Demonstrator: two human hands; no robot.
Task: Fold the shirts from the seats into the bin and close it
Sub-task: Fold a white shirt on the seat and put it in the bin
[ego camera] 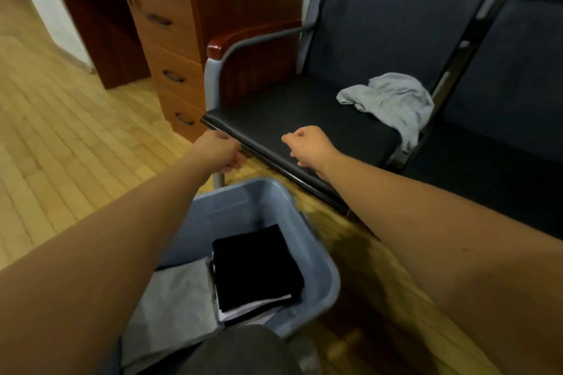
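1. Both bare arms stretch forward from the bottom of the view over the bin point(331, 271), the left arm crossing its left side.
2. The left hand point(221, 151) is seen from the back, just before the front left corner of the near seat point(289, 119). Its fingers curl loosely downward and hold nothing.
3. The right hand point(307, 146) hovers over the seat's front edge, knuckles up and fingers loosely bent. It too holds nothing.
4. One crumpled grey shirt point(393, 100) lies on the near seat, at its back right corner, with one end hanging over the seat's right edge. It is beyond the right hand and to its right, well apart from both hands.
5. Two dark padded seats are in view side by side. The second seat point(499, 143) is to the right of the first.
6. One blue-grey bin stands open on the wooden floor point(61, 146), in front of the near seat and below the arms.
7. In the bin, a folded black shirt point(256, 268) tops a small stack with white edges showing below it. A flat folded grey piece point(173, 298) lies just to its left.
8. A wooden drawer cabinet point(170, 46) stands left of the seats, with three dark handles showing
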